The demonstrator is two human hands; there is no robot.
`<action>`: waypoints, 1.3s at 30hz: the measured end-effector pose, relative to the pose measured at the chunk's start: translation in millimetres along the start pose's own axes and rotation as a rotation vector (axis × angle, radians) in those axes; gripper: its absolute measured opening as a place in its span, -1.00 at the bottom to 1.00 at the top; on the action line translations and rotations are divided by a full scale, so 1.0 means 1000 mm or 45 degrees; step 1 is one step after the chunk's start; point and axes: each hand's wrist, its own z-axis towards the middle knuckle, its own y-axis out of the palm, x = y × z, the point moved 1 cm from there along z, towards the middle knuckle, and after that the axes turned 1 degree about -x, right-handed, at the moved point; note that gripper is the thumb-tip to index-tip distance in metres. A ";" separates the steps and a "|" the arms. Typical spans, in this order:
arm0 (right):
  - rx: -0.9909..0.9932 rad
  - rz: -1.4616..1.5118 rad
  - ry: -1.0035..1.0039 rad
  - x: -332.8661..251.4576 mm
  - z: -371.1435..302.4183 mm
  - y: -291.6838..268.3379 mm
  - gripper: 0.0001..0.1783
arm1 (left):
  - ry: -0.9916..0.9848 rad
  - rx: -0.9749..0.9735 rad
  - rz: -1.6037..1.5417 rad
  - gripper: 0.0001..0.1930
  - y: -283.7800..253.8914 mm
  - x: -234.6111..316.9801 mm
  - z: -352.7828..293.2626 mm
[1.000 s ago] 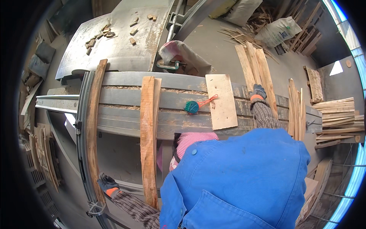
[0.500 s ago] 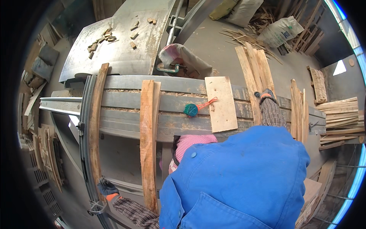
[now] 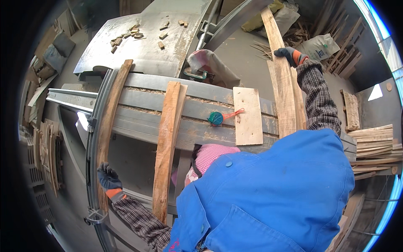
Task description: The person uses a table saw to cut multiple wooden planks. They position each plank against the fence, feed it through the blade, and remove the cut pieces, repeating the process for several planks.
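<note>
My right hand (image 3: pixel 289 55), in a dark glove with an orange cuff, is closed on the edge of a long wooden board (image 3: pixel 275 35). The board stands raised at its far end over other boards (image 3: pixel 299 103) lying across the grey metal table (image 3: pixel 197 138). My left hand (image 3: pixel 110 179), gloved alike, rests on the near part of a long wooden strip (image 3: pixel 112 105) with its fingers apart. That strip lies along a dark metal rail (image 3: pixel 95 126). Between my hands lie two overlapping boards (image 3: pixel 166 138), a short pale board (image 3: pixel 247 115) and a green tape measure (image 3: pixel 215 118) with an orange strap.
Small wood offcuts (image 3: pixel 119 40) are scattered on a metal sheet (image 3: pixel 96 54) at the far left. A clamp (image 3: pixel 195 74) sits by a cloth-like cover (image 3: pixel 214 63). Stacked strips (image 3: pixel 373 140) stand at the right, and a white sack (image 3: pixel 321 47) lies beyond.
My right hand has moved away from me and now raises a board's far end. My left hand has slid farther up along the strip, its fingers loosening. The view has shifted slightly.
</note>
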 end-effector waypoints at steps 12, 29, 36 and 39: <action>0.047 -0.641 -1.422 -0.188 -0.030 -0.005 -0.59 | 0.072 -0.203 -0.024 -0.66 0.046 0.007 -0.029; -0.256 1.275 -1.024 -0.469 0.076 0.289 -0.67 | -0.107 -0.225 0.081 -0.63 0.058 -0.033 -0.082; -0.506 1.478 -0.614 -0.309 0.161 0.505 -0.64 | 0.017 0.096 -0.134 -0.60 0.042 -0.039 -0.040; -0.658 1.528 -0.363 -0.238 0.119 0.591 -0.56 | 0.088 0.197 -0.298 -0.54 0.016 -0.045 -0.016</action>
